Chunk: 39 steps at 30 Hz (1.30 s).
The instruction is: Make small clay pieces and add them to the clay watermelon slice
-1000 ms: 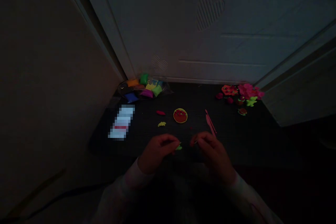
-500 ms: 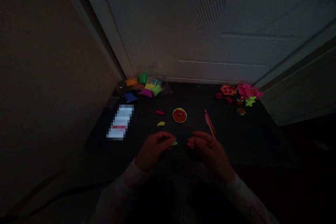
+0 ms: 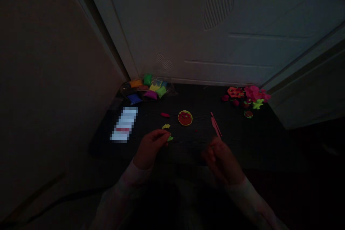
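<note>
Left hand [image 3: 151,148] has moved left and farther from the body, carrying the green piece [image 3: 170,138]; both now close to the yellow piece [image 3: 166,126]. Right hand [image 3: 225,160] has drawn right, its fingers, earlier reaching toward the left hand, now more curled and partly blurred. Gap between the hands clearly wider than before.

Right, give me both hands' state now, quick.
Left hand: closed, pinching a small green piece.
Right hand: fingers curled and blurred; whether it holds anything cannot be told.
</note>
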Available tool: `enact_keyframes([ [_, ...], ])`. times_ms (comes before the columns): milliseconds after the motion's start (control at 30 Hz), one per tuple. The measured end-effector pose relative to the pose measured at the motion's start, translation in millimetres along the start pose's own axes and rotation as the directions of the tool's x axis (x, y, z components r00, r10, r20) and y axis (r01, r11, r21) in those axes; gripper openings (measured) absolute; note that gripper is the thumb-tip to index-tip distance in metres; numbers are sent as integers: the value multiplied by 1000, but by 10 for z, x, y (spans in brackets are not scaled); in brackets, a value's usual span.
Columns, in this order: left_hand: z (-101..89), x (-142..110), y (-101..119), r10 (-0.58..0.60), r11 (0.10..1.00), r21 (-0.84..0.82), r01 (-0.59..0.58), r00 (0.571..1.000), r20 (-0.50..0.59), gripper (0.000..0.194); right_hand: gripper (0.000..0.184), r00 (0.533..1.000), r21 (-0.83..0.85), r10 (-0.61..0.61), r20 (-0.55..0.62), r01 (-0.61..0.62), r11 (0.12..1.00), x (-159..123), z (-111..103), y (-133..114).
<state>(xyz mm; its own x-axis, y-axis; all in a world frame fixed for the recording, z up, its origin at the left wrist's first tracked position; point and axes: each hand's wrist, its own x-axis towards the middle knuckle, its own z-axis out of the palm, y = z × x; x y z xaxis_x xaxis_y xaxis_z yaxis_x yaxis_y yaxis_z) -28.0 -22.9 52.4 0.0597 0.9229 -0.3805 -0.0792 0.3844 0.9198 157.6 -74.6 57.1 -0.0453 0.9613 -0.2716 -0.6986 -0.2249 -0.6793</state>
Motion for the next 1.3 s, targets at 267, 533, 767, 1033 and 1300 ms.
enact_keyframes([
  [267,-27,28,-11,-9,998,-57,7,1000,-30,18,25,992,73,80,-96,-73,995,-2,-8,-36],
  [533,-88,61,12,-2,999,-54,-4,994,-112,22,21,999,5,14,-43,-13,1000,-21,-24,-48],
  [767,-246,188,-26,153,981,146,-126,971,-186,27,25,998,-69,-65,26,67,995,-14,-40,-25],
  [1033,-317,554,-177,495,713,639,-288,852,-169,19,21,984,-485,-42,-175,-49,873,19,-355,4],
  [1300,-277,664,-299,610,446,807,-387,791,42,19,19,971,-979,-156,179,191,65,240,-456,191],
])
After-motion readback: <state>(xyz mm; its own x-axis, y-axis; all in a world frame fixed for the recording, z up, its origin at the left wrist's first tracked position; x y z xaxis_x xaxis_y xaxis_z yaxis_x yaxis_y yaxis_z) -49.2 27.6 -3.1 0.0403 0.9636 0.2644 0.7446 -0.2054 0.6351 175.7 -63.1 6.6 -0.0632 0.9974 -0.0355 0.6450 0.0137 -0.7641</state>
